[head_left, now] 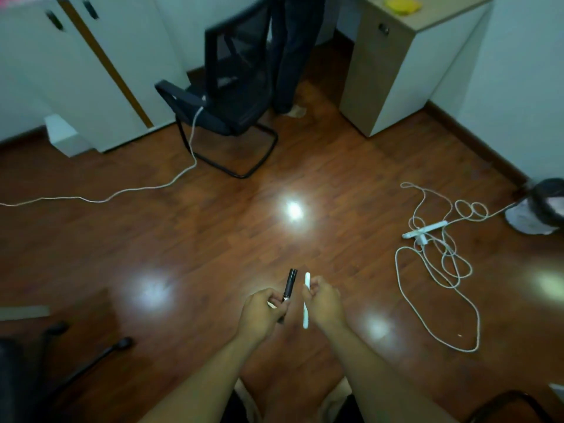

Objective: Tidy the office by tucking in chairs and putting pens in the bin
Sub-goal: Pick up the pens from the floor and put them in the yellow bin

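My left hand [262, 312] grips a black pen [289, 285] that points up and away from me. My right hand [324, 302] holds a white pen [306, 309] upright, close beside the black one. Both hands hover over the wooden floor at the lower middle of the view. A black mesh office chair [232, 90] stands far ahead, away from the desk, with a white cable draped over its seat. A bin lined with a dark bag [546, 206] sits at the right edge by the wall.
A person in dark trousers [290, 56] stands behind the chair. A beige and white cabinet [396, 62] is at the back right. A power strip with tangled white cable [427, 232] lies on the floor to the right. Another chair's wheeled base [91, 358] is at lower left.
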`<state>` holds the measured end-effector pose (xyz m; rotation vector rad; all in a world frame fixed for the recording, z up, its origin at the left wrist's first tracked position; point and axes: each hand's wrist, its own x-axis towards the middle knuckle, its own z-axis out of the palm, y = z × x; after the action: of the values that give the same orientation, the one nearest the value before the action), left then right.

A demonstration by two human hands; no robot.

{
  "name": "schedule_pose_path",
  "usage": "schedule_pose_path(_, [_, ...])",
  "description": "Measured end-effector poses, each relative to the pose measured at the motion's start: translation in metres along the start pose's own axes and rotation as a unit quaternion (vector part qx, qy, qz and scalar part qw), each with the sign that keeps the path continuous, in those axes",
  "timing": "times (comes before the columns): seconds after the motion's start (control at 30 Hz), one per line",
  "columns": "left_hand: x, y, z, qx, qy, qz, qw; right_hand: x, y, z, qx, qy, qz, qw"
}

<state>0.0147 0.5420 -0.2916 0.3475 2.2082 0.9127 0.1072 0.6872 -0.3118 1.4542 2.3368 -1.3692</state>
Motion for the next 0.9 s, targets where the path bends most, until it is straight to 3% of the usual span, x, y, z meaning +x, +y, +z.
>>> schedule_pose_path(0.2, [-0.081, 0.051, -0.085, -0.068, 0.046, -0.003, 0.997, -0.074, -0.104, -0.057, -0.012, -0.005, -0.045, 0.999])
schedule_pose_path(0.4, [-0.128, 0.047, -0.14, -0.088, 0.112, -0.009, 0.99, -0.108, -0.169, -0.055, -0.042, -0.028, -0.117, 0.992])
schedule_pose_path(0.53, [-0.16, 0.025, -0.159, -0.113, 0.185, -0.029, 0.976, -0.127, -0.196, -0.042, -0.077, -0.1, -0.179, 0.976])
schedule_pose_path(0.77, [-0.225, -0.016, -0.176, -0.194, 0.291, -0.085, 0.933, -0.158, -0.228, 0.0, -0.135, -0.207, -0.279, 0.928])
schedule_pose_path(0.9, [-0.28, -0.043, -0.18, -0.227, 0.379, -0.142, 0.886, -0.192, -0.245, 0.04, -0.166, -0.253, -0.327, 0.895])
